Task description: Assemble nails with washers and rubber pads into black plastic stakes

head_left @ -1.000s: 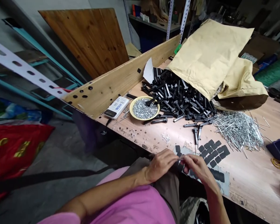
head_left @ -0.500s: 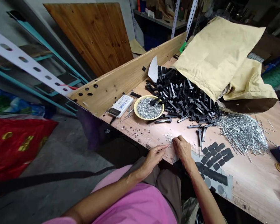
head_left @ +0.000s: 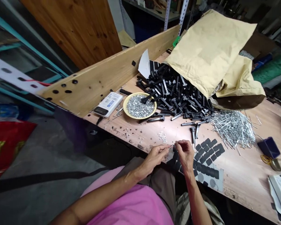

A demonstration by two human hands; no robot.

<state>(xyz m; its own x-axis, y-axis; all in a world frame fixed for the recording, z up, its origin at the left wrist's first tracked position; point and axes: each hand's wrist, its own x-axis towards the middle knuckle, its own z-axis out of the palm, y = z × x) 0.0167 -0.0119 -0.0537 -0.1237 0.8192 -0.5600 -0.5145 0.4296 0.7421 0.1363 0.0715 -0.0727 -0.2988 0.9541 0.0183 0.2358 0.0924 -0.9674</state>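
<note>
Slim silvery metal pin (head_left: 170,146) sits at the near edge of the pale pinkish wooden tabletop (head_left: 239,178), clamped between the thumb and fingers of the left hand (head_left: 156,157), its tip pointing right. Opposite, the right hand (head_left: 185,152) has thumb and forefinger tips close together beside that tip; whether they pinch anything is too small to tell. Under and right of it lies a flat grey sheet (head_left: 219,185), with black rounded-square pads (head_left: 211,152) on and beyond it.

Just past the left hand are tiny pale metal rings (head_left: 162,137). So thin a pin could likely roll or twist if the grip slackens, and anything fumbled here could drop over the near edge.

Farther left, a round yellow bowl (head_left: 140,117) heaped with small silvery pieces (head_left: 140,107) could spill if an elbow or sleeve catches it. Far right lies a loose heap of similar silvery pins (head_left: 234,129). Beyond, black plastic parts (head_left: 178,93) spread below a tan paper sack (head_left: 210,53); a nudge might send some sliding nearer.
</note>
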